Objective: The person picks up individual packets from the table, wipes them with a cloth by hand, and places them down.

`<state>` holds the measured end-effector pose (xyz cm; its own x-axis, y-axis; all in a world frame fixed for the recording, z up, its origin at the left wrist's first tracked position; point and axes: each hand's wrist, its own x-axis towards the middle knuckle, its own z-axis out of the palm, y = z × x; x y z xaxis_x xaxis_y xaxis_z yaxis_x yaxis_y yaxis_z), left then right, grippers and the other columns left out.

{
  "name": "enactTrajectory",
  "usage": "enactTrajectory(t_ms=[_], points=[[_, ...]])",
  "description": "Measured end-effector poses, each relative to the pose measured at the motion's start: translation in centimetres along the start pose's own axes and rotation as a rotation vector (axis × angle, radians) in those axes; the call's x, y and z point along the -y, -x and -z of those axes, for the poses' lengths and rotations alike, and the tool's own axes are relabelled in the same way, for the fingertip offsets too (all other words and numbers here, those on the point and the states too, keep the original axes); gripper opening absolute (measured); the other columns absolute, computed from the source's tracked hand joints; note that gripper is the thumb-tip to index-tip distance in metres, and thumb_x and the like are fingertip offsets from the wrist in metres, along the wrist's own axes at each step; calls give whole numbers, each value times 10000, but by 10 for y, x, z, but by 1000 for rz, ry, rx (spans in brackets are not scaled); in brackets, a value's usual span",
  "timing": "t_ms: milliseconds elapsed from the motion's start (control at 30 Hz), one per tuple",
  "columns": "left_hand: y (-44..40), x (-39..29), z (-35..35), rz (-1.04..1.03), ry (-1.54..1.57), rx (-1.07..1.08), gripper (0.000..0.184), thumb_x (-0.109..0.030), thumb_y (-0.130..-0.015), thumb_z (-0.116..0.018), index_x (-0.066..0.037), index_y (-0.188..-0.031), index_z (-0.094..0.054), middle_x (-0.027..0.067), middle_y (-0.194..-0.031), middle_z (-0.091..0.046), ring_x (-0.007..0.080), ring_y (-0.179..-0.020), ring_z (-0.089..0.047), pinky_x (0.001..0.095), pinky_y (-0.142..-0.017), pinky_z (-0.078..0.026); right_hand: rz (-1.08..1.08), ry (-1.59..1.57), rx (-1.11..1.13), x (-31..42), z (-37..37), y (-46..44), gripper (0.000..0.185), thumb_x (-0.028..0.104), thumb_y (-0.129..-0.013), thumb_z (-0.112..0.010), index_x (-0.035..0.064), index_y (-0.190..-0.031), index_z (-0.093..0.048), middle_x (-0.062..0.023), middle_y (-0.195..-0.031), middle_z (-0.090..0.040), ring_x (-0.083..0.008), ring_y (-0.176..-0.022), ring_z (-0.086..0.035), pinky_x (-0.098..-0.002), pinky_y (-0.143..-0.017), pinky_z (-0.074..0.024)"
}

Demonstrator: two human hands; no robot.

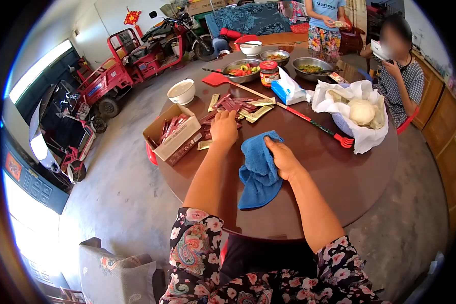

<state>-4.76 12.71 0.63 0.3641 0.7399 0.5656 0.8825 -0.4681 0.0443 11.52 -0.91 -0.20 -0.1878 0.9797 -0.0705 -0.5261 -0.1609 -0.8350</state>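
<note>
A blue cloth [258,169] hangs bunched from my right hand [285,159], its lower end against the brown round table [334,187]. My left hand [224,127] rests at the near edge of a pile of dark red and gold sachets [233,105]; its fingertips touch the pile, and whether they grip a sachet is hidden. Just left of that hand stands an open cardboard box [180,141] with more red sachets inside. A red back scratcher [314,119] lies diagonally beyond the cloth.
Behind the pile are a white bowl [181,92], metal dishes of food [242,78], a red-lidded jar [269,76] and a tissue pack [289,91]. A paper-lined basket of buns [357,114] is at right. One person sits at right; another stands behind the table.
</note>
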Motion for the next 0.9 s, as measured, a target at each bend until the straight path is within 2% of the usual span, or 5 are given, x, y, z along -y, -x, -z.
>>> enactTrajectory(t_ms=[100,233,633,833,900], points=[[-1,-2,-14,122,-47,122,270,-106,-792,-540,-83,-1060,-572,114,-1086,-585,298,-1043,-531,395,-872,-435,4,14,27,0,1,-1,405,364,-920,-494,-24,-963,-600,-85,-929,-640,-158,-805,-611,-295,-746,-509],[5,-3,-20,52,-112,12,158,-92,-759,-540,-84,-904,-601,110,-944,-616,292,-948,-567,389,-801,-459,35,10,-25,0,-5,2,409,376,-918,-491,-14,-937,-614,-86,-892,-648,-150,-768,-614,-289,-698,-511],[29,-15,-20,123,-17,-39,103,-79,-748,-527,-70,-836,-580,104,-827,-612,283,-832,-589,400,-700,-479,30,-73,-95,3,-2,2,381,368,-915,-499,3,-964,-596,-83,-919,-641,-162,-785,-612,-305,-723,-504],[42,-47,23,436,501,-213,184,-61,-784,-520,-6,-928,-620,138,-829,-653,276,-751,-629,363,-674,-488,80,-197,-161,6,9,-5,367,319,-925,-486,-12,-1067,-554,-108,-1016,-617,-215,-898,-610,-358,-802,-509],[52,-62,36,588,983,-201,209,-58,-810,-527,13,-987,-611,122,-786,-652,196,-682,-621,297,-634,-477,112,-207,-138,7,10,-5,365,319,-930,-468,-11,-1059,-560,-119,-1038,-614,-228,-920,-609,-376,-822,-502]])
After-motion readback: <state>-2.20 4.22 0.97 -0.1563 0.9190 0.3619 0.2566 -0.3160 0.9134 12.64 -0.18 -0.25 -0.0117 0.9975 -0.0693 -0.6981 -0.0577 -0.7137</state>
